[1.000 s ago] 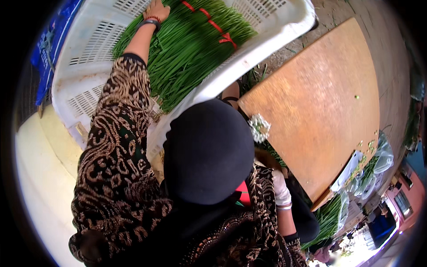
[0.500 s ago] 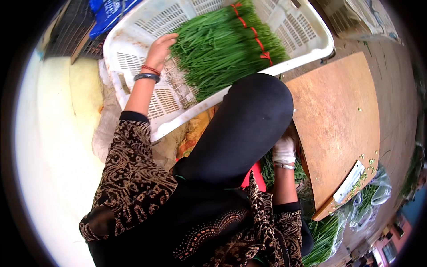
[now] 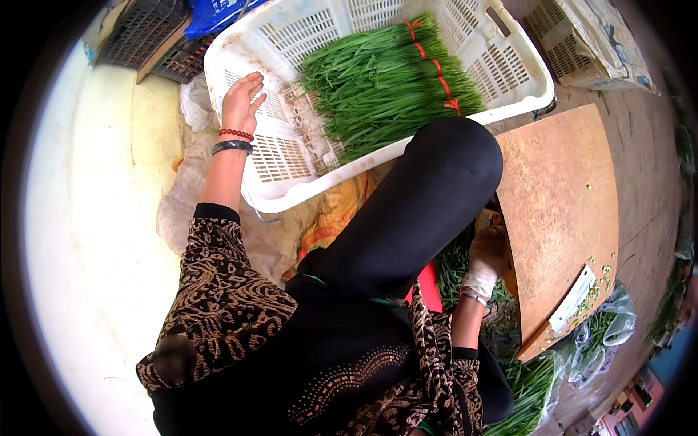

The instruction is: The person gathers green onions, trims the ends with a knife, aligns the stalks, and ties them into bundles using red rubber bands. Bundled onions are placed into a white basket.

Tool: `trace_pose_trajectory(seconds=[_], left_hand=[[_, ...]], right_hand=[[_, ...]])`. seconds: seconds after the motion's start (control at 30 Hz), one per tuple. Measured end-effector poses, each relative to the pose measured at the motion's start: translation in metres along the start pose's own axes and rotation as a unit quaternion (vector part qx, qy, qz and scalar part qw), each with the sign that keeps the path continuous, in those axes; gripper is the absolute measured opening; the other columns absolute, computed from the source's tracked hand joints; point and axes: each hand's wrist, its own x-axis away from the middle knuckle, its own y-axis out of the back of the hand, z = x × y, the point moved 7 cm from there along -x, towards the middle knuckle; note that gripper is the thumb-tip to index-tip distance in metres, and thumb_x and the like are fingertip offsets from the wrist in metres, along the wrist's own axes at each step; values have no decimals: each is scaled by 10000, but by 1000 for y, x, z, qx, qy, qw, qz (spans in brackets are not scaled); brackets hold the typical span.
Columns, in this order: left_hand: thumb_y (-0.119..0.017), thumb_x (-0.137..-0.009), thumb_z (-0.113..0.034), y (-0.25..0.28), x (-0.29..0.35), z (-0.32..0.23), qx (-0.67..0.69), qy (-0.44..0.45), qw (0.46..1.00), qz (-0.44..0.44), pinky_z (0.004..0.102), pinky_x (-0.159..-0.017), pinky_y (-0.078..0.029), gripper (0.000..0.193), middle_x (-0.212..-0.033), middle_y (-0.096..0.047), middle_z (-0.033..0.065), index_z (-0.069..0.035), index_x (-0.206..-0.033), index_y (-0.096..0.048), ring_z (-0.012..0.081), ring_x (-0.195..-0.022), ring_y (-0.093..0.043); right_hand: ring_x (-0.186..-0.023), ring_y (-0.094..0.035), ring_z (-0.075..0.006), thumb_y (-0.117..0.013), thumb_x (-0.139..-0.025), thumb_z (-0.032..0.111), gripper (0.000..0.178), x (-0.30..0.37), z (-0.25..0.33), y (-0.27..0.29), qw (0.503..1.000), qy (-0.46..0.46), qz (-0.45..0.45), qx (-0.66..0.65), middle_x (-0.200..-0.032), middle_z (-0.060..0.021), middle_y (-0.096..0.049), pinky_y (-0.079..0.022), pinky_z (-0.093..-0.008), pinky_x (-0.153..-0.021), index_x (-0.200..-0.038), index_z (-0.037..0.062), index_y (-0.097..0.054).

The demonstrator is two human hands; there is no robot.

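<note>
My left hand, wearing a red bead bracelet and a dark bangle, hovers over the left end of a white plastic basket. Its fingers are apart with nothing in them. Several bundles of long green garlic chives lie side by side in the basket, bound with red ties. My right hand, with white wrapping around the wrist, reaches down beside the left edge of a wooden board. Its fingers are hidden, so what it holds cannot be made out. Loose greens lie beside that hand.
A knife with a broad pale blade lies on the board's near right corner among chopped green bits. More greens in clear plastic bags lie below the board. Dark crates stand at the far left, and another crate at the far right.
My left hand has come away from the chives toward the left, fingers spreading. My right hand now shows more beside the board. The whole view has shifted slightly.
</note>
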Motion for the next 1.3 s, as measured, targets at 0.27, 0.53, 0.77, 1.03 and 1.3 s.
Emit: trace_pose_trajectory(seconds=[0.27,0.53,0.77,1.03,1.3], left_hand=[[-611,-940,-176,-39,-98,52,22,147,988,51,427,-974,-508,365,-1275,-595,159,4,-1256,-574,284,-1165,-576],[-711,-823,-222,-80,-198,141,-458,-91,884,3,366,-868,-543,228,-985,-742,116,-134,-1026,-769,255,-944,-701],[-744,-820,-193,-120,-181,138,-452,-199,868,-60,390,-818,-536,128,-961,-724,153,-113,-915,-778,284,-875,-694],[-691,-826,-185,-105,-182,142,-393,-144,908,25,374,-775,-541,132,-884,-728,146,-130,-911,-776,250,-821,-694],[-584,-798,-165,-125,-185,143,-591,-106,798,58,405,-804,-532,206,-875,-725,119,-181,-861,-780,301,-851,-685]], right_hand=[[-861,-643,-164,-561,-996,249,301,0,-5,8,1000,21,6,22,-1084,-94,-679,-546,-323,-763,-1180,20,-625],[-826,-610,-96,-582,-982,297,297,15,-7,11,977,41,-111,180,-1007,-17,-668,-533,-278,-781,-1152,55,-602],[-862,-594,-142,-521,-997,358,352,37,-14,8,897,65,-315,302,-1020,-25,-666,-521,-335,-833,-1169,63,-604],[-849,-590,-146,-524,-995,363,372,46,-34,57,900,-61,-274,333,-1031,-33,-672,-509,-324,-800,-1185,55,-609],[-836,-586,-151,-528,-994,369,392,74,-31,92,897,-123,-234,354,-1042,-42,-678,-497,-313,-767,-1201,47,-615]])
